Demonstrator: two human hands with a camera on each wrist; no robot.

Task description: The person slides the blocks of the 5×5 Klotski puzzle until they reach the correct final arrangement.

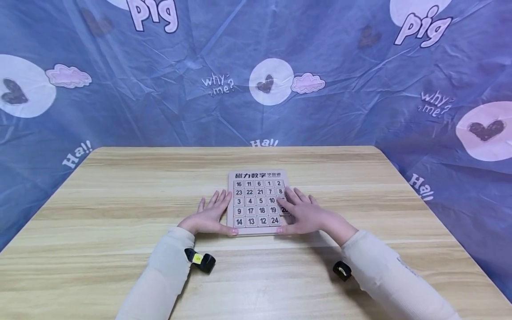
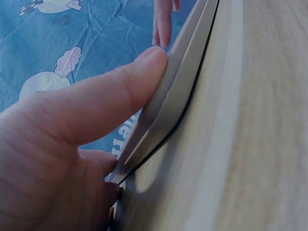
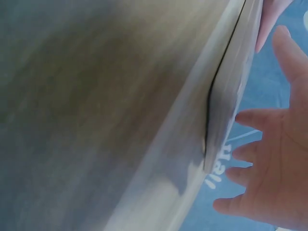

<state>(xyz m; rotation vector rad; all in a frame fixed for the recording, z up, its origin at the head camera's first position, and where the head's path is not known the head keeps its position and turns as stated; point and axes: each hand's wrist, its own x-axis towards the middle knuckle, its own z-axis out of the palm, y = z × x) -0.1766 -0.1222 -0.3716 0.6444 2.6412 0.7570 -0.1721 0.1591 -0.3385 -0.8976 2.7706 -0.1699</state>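
A pale sliding number puzzle (image 1: 256, 230) lies flat on the table, its black-numbered tiles in a square grid under Chinese print. My left hand (image 1: 210, 218) rests along its left edge, fingers spread and nearly straight. In the left wrist view the thumb (image 2: 120, 91) lies on the puzzle's frame. My right hand (image 1: 306, 215) reaches over the right edge with fingers fanned out. Its index fingertip overlaps the right column above tile 20 (image 1: 284, 210), and its thumb is at the lower right corner. The right hand hides part of that column.
The wood-grain table (image 1: 120, 200) spreads around the puzzle on all sides. A blue printed cloth (image 1: 180, 111) hangs behind and beside it. Small black cameras (image 1: 206, 263) are strapped at both wrists, over pale sleeves (image 1: 160, 271).
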